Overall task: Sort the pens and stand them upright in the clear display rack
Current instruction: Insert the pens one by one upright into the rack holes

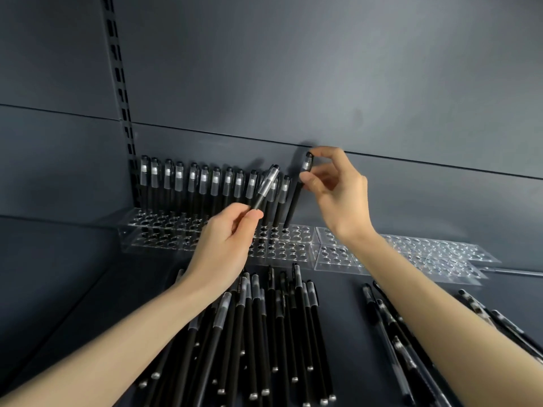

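A clear display rack (pixel 164 230) full of round holes lies along the shelf's back wall. Several black pens with clear caps (pixel 191 180) stand upright in its back row. My right hand (pixel 332 189) pinches the cap end of a black pen (pixel 295 198) that stands tilted, its lower end in a back-row hole just right of the row. My left hand (pixel 226 239) holds another black pen (pixel 266 186) by its barrel, cap up, slanted in front of the row. A pile of black pens (pixel 264 333) lies on the shelf under my arms.
More clear racks (pixel 435 254) lie to the right, their holes unfilled. A second group of patterned pens (pixel 405 342) lies at the lower right, partly under my right forearm. A slotted upright (pixel 120 83) runs up the dark back panel at left.
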Action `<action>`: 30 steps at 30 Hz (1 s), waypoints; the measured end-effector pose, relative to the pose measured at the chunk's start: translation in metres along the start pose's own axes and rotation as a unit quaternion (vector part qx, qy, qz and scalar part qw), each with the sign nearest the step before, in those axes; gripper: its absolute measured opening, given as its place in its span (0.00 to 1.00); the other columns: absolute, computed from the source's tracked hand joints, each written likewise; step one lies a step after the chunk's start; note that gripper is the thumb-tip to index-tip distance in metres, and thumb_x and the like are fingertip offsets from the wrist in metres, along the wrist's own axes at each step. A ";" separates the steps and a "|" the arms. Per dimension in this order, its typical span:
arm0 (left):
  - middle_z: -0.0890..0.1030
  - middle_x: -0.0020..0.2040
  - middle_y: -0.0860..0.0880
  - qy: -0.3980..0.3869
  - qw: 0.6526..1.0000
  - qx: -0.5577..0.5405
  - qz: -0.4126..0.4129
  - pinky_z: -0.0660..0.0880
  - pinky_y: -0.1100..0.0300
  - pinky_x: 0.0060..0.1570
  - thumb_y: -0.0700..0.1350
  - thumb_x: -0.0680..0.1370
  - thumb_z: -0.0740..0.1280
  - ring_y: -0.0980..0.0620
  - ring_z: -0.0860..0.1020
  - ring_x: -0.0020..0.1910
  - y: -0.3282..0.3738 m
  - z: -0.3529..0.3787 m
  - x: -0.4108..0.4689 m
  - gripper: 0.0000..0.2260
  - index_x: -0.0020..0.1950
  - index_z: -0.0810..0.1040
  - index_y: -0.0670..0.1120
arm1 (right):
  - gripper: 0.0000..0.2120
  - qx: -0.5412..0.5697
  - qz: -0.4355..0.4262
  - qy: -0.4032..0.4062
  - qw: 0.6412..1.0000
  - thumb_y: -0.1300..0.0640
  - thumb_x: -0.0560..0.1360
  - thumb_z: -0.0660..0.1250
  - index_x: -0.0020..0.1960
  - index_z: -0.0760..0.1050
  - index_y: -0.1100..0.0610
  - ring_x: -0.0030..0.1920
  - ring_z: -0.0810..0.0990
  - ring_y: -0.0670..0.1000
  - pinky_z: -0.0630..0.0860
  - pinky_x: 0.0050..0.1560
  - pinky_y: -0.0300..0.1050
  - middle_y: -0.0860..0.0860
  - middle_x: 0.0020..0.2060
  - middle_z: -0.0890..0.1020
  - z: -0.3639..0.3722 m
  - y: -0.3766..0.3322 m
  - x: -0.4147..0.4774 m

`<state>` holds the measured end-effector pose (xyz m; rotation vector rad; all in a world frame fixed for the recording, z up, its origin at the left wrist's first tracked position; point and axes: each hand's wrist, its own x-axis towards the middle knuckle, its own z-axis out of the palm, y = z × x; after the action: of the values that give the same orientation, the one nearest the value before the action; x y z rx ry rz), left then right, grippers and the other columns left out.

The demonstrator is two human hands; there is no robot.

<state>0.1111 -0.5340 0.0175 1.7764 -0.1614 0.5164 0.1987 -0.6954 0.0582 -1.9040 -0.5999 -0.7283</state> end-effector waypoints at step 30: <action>0.79 0.40 0.44 -0.122 0.992 -0.035 0.012 0.77 0.60 0.32 0.40 0.75 0.69 0.55 0.78 0.35 0.003 0.009 -0.012 0.08 0.52 0.79 0.47 | 0.12 0.212 0.089 -0.039 0.972 0.63 0.74 0.70 0.56 0.75 0.57 0.32 0.82 0.47 0.80 0.39 0.39 0.46 0.29 0.80 -0.007 -0.023 -0.048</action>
<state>0.1013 -0.5450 0.0132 1.7665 -0.3667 0.3058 0.1477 -0.6972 0.0411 -1.5662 -0.5727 -0.3745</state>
